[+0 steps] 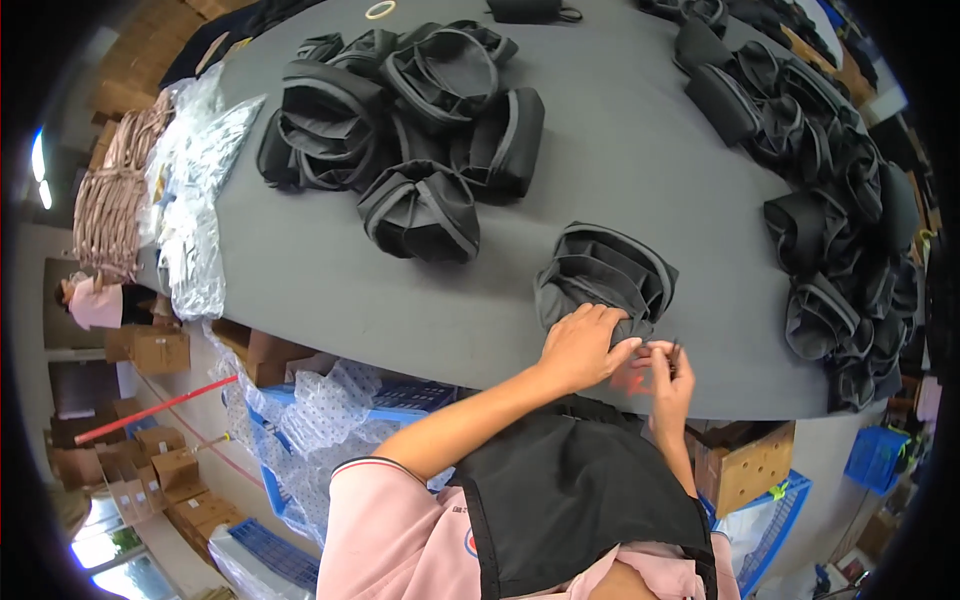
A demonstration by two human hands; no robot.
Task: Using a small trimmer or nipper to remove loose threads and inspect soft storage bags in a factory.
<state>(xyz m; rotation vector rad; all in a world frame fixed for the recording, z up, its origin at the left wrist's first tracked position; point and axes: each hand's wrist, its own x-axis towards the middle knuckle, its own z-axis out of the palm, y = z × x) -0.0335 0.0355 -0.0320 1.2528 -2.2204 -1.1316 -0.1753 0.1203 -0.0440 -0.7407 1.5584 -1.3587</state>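
A black zippered pouch [610,270] lies open at the table's near edge, its grey-edged opening and inner dividers facing up. My left hand [585,345] rests on its near side, fingers bent over the fabric and gripping it. Just to the right, my right hand [672,385] is closed in a pinch by the pouch's near right corner. A small dark tip and a blurred reddish shape show around its fingers; what it holds is too unclear to name.
Several similar black pouches [420,130] are heaped on the grey table [620,120] ahead left, with more [820,240] along the right edge. Plastic-wrapped goods [195,220] lie at left. Below stand blue crates [290,480] and a cardboard box [750,465]. Another person [100,300] is far left.
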